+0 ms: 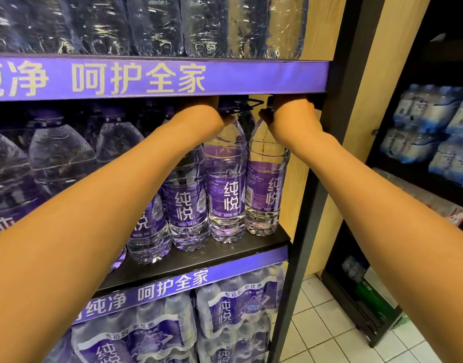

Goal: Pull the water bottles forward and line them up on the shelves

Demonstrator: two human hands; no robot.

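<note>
Left hand (198, 111) and right hand (290, 111), 12 o'clock, reach bottle necks under shelf strip (157, 79), likely for pulling bottles (226, 195) forward; finger grip hidden, cannot tell.

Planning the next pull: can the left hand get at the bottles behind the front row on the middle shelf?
Probably yes. The left hand is already up at bottle-neck height under the purple shelf strip, where there is a gap above the caps. Its fingers are hidden, so grip is unclear.

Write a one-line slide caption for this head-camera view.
Both hands, left and right, reach under the purple shelf strip to the necks of two water bottles at the row's right end.
</note>
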